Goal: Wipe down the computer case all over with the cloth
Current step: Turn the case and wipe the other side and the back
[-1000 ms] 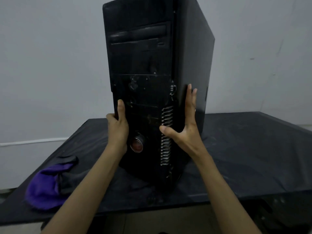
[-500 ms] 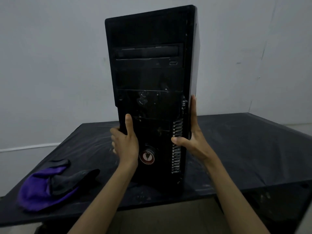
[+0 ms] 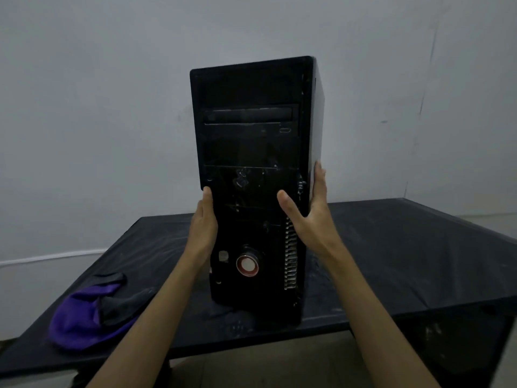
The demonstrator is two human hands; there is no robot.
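Nearest, at the worktop's [image 3: 405, 261] front-left corner, lay the cloth [image 3: 86, 317]: purple w/ a dark patch, bunched up, well apart from the case and touched by neither hand.

Further in, both forearms reached to the computer case [image 3: 251, 152], which stood upright near the front edge, front panel facing the camera. The left grip [image 3: 202, 228] sat on the case's left edge w/ the thumb lying straight up the front. Its fingers were hidden behind the side, so can't tell if they were curled. The right grip [image 3: 313, 217] was spread: fingers straight and flat against the right side, thumb splayed across the front panel.

Step in hand, prob.: setting or steadying the case, not wiping yet, since the cloth was lying free. The front showed pale smudges mid-panel, so the job looked barely begun.

Next move calls for freeing one hand, likely the left as the cloth was on that side, to fetch it while the other braces the tall case vs. tipping.

Count: 1 case, 1 cloth, 2 hands, 1 worktop. On the case: 1 round red-ringed button [image 3: 247, 265], 1 ribbed vent strip [image 3: 291, 256], 1 drive tray [image 3: 249, 114].

Behind it all, a plain grey wall [image 3: 98, 107].
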